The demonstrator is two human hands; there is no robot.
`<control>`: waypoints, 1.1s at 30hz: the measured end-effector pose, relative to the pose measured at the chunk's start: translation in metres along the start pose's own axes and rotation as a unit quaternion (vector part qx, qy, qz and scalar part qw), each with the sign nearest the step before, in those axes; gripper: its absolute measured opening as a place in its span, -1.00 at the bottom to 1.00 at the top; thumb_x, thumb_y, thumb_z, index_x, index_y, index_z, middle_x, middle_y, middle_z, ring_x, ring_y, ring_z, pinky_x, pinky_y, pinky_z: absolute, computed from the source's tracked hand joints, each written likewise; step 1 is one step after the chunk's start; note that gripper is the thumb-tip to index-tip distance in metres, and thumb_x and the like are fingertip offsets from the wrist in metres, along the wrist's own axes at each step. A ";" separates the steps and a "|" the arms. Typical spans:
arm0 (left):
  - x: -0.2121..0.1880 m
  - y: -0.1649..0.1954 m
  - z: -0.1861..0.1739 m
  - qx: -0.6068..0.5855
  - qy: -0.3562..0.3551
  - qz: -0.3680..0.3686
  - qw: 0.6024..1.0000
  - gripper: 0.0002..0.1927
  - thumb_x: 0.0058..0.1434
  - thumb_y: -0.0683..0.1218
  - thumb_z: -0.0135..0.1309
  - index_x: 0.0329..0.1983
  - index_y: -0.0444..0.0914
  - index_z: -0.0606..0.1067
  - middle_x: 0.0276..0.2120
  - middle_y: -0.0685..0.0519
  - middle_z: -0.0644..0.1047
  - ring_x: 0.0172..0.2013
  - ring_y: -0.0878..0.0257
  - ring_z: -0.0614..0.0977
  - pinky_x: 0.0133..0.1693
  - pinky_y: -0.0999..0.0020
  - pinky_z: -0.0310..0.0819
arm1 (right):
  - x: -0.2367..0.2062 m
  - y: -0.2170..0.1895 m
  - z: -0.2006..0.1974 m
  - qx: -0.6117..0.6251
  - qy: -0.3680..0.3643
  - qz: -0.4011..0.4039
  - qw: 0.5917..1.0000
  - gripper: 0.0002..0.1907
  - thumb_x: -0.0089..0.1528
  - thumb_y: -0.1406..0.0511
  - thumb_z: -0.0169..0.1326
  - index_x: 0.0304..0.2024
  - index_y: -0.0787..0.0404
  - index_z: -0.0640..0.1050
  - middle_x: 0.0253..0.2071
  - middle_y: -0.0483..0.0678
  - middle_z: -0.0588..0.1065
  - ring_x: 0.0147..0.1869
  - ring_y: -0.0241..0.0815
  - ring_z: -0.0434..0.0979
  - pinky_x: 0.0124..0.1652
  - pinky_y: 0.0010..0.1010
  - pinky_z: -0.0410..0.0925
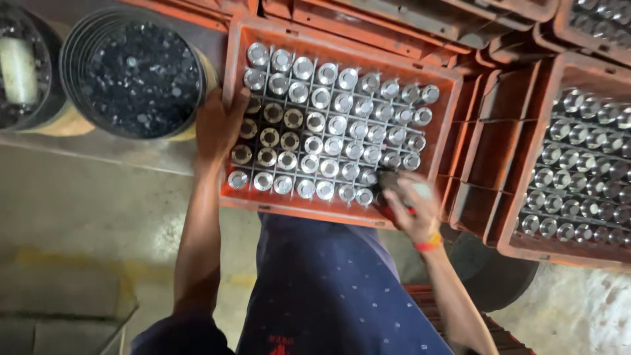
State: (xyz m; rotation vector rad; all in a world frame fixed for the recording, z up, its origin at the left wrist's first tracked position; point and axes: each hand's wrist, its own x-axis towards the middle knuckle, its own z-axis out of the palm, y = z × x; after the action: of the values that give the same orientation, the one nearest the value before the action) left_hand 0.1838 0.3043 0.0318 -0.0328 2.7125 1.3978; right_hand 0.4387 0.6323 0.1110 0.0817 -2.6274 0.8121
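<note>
An orange plastic crate [342, 210] in front of me holds several rows of shiny metal cylinders [338, 125] set in a grid of dividers. My left hand [217, 125] grips the crate's left wall, fingers over the rim. At the crate's near right corner, my right hand [411, 207] is closed around a dark tool with a red handle [389, 184], its dark end touching the cylinders there. The hand is blurred. An orange band circles that wrist.
Two round black buckets [135, 72] of small metal parts stand at the upper left. More orange crates [572, 164] with metal cylinders sit to the right and behind. Concrete floor [85, 204] lies to the left. My blue clothing fills the bottom centre.
</note>
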 end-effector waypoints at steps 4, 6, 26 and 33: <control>-0.002 0.007 -0.003 -0.028 -0.004 0.006 1.000 -0.46 0.31 0.23 0.15 -0.13 -0.39 0.52 -0.35 -0.29 0.61 -0.27 -0.22 0.68 -0.26 -0.02 0.48 | -0.005 0.012 -0.014 0.008 0.165 0.027 0.986 -0.54 0.23 0.41 0.35 0.14 0.28 0.49 0.06 0.09 0.55 0.10 0.02 0.62 0.00 -0.23 0.51; -0.001 0.009 -0.003 -0.016 0.002 -0.008 1.000 -0.44 0.30 0.24 0.17 -0.14 -0.40 0.52 -0.34 -0.31 0.61 -0.25 -0.26 0.66 -0.25 -0.05 0.46 | -0.013 0.018 -0.018 0.125 0.263 0.085 0.953 -0.55 0.35 0.36 0.32 0.23 0.27 0.45 0.13 0.02 0.53 0.13 -0.10 0.62 0.01 -0.31 0.59; 0.000 0.014 -0.006 -0.060 0.013 0.060 0.996 -0.40 0.31 0.18 0.12 0.13 -0.43 0.44 -0.12 -0.40 0.57 -0.07 -0.36 0.58 -0.12 -0.13 0.43 | 0.041 0.018 -0.006 0.009 0.170 0.026 0.985 -0.62 0.27 0.40 0.35 0.11 0.34 0.55 0.03 0.11 0.53 0.07 0.02 0.57 0.06 -0.21 0.47; 0.000 0.018 -0.002 -0.019 0.001 0.008 1.000 -0.45 0.30 0.23 0.12 -0.01 -0.37 0.52 -0.18 -0.35 0.60 -0.10 -0.30 0.62 -0.09 -0.12 0.44 | 0.042 0.034 -0.012 -0.037 0.132 0.021 0.990 -0.61 0.24 0.38 0.39 0.08 0.31 0.58 -0.01 0.11 0.59 0.07 0.01 0.59 0.02 -0.23 0.43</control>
State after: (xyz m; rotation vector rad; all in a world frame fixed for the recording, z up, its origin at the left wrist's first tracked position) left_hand 0.1827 0.3131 0.0472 -0.0160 2.6942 1.4548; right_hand 0.3979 0.6699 0.1177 -0.0949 -2.4115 0.6875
